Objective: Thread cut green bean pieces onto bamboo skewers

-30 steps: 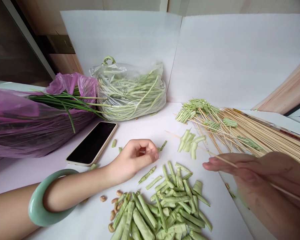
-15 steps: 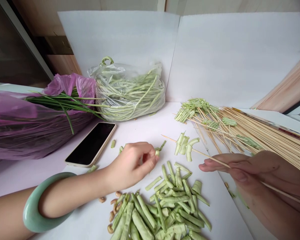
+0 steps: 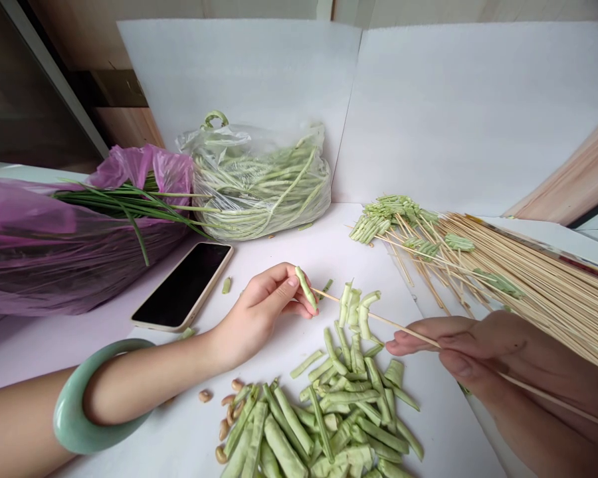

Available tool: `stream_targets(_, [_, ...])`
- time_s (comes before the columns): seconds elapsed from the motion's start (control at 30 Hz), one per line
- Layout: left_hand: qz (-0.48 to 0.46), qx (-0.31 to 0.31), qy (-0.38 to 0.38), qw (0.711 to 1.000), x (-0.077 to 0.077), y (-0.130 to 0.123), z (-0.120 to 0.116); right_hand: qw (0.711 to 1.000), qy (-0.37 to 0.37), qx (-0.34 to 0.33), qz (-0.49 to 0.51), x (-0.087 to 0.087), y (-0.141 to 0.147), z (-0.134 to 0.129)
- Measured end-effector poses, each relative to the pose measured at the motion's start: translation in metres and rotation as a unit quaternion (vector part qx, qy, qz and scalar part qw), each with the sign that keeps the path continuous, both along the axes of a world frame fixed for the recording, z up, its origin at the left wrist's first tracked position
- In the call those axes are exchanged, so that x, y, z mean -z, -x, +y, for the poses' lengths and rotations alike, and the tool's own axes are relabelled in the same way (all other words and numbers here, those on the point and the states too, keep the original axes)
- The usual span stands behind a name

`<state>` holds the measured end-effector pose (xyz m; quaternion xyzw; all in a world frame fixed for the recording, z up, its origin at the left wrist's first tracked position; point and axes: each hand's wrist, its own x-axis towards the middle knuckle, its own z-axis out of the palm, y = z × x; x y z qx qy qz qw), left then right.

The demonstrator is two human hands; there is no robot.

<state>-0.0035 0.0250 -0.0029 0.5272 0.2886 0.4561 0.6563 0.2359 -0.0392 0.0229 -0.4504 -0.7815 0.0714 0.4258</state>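
Between its thumb and fingers my left hand (image 3: pixel 274 299) pinches a short green bean piece (image 3: pixel 306 289), held upright at the tip of a thin wooden skewer (image 3: pixel 403 328). Several bean pieces (image 3: pixel 355 307) are threaded crosswise on the skewer near that tip. My right hand (image 3: pixel 498 372) grips the skewer farther back, with thumb and fingers closed round it. Below both hands lies a pile of cut bean pieces (image 3: pixel 349 398) on the white surface.
Loose skewers (image 3: pixel 543 285) and filled bean skewers (image 3: pixel 389 216) lie at the back right. A clear bag of long beans (image 3: pixel 264 182), a purple bag (image 3: pixel 54 245) and a phone (image 3: pixel 182 285) are at the left. Small brown beans (image 3: pixel 224 428) edge the pile.
My left hand has turned and now shows the bean piece upright at the skewer's tip. The skewer and my right hand have shifted a little left and down.
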Motion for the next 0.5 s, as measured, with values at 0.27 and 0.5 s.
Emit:
stream_targets(0.27, [0.002,0.019,-0.024,1.0,0.002,0.0006,0.0004,1.0,0.005,-0.015,0.014,0.0008,0.0013,0.0009])
stream_targets(0.5, [0.002,0.017,-0.007,1.0,0.0051,0.0004,0.0022,0.999,0.013,-0.032,0.028,0.0025,-0.0012,0.0018])
